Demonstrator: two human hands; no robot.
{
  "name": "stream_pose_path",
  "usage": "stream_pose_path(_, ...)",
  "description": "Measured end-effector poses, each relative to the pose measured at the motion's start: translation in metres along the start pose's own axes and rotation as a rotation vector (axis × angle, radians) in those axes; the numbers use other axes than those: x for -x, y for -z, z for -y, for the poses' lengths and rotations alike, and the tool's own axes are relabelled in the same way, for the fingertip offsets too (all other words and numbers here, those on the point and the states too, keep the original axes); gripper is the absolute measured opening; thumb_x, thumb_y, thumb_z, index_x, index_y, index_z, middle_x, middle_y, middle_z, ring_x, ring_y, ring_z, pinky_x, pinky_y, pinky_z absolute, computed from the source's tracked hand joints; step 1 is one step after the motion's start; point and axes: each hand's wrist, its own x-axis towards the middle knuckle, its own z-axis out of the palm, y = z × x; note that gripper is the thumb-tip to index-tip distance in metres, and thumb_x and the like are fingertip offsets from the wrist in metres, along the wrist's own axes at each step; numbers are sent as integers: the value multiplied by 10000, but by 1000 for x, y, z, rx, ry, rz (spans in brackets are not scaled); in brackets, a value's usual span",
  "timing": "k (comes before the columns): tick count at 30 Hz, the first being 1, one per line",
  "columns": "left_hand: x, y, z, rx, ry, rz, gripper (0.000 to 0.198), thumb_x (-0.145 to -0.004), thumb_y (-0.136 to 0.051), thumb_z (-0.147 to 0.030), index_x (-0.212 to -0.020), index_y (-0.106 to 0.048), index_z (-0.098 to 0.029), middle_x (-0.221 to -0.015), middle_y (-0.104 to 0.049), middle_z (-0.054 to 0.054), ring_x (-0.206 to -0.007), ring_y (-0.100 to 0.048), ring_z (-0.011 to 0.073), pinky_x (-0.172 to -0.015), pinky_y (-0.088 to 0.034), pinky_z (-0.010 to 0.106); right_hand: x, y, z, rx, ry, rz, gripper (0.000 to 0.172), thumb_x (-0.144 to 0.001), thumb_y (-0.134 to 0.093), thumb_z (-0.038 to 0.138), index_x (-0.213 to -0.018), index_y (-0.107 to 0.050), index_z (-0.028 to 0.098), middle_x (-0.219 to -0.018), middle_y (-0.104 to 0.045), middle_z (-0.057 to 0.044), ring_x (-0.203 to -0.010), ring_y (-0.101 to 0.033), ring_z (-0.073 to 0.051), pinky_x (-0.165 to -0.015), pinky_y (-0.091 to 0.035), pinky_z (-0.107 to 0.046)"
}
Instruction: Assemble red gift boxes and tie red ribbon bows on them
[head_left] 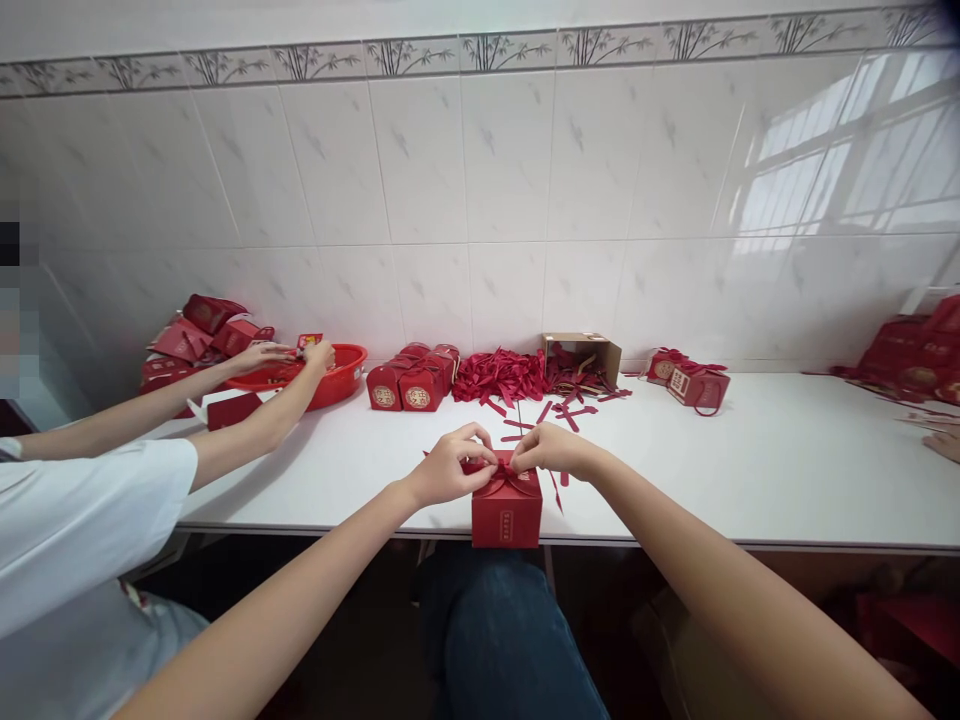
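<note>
A small red gift box (507, 518) stands at the table's front edge, right before me. Across its top runs a dark red ribbon (504, 468), tied in a bow or knot that my fingers partly cover. From the left, my left hand (456, 466) pinches the ribbon between thumb and fingers. On the other side my right hand (553, 450) pinches the ribbon too, its fingertips close to the knot. One loose ribbon end hangs to the right of the box.
Behind lie a heap of red ribbons (501, 376), an open cardboard box (581, 362) and finished-looking red boxes (420, 392). At left, a co-worker's hands (319, 358) work over a red basin (341, 378). More red boxes (697, 386) stand right; another hand (943, 444) shows at the edge.
</note>
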Motion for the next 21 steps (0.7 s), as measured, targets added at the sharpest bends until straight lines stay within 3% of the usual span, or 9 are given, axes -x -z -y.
stream_pose_path(5,4,15,1,54,94,43,56,-677,-576,-174,-669,-628,-192,-845,-553,26,-664,-501,117,-592,-434,229,7,5,-7,72,-9,-94,66,-596,-622,191,-573,-667,149,-486,-496,22,-451,-414,-86,-402,-316,-205)
stream_pose_path(9,2,10,4,128,253,-42,66,-700,-533,-224,-668,-582,-193,-966,-554,49,-810,-533,161,-702,-456,268,7,-3,-12,149,38,-219,68,-627,-621,189,-569,-619,154,-548,-547,1,-513,-500,-118,-467,-392,-227)
stream_pose_path(12,-4,-2,7,236,395,-79,188,-770,-441,-282,-740,-601,-188,-1122,-559,75,-1018,-532,206,-839,-448,321,6,-13,-12,218,108,-332,114,-681,-586,189,-571,-599,161,-696,-605,-31,-718,-574,-161,-634,-444,-257)
stream_pose_path(15,-8,-9,8,354,498,-41,299,-816,-403,-336,-886,-647,-178,-1192,-589,81,-1071,-542,222,-883,-436,355,7,-19,-12,296,158,-412,101,-714,-564,189,-629,-613,166,-857,-626,-54,-859,-575,-184,-759,-434,-292)
stream_pose_path(21,-5,-4,0,499,583,-5,408,-832,-463,-459,-1098,-631,-199,-1365,-501,88,-1214,-473,235,-947,-394,378,16,-22,-20,467,247,-497,133,-748,-567,220,-646,-641,177,-965,-626,-75,-949,-549,-222,-830,-380,-338)
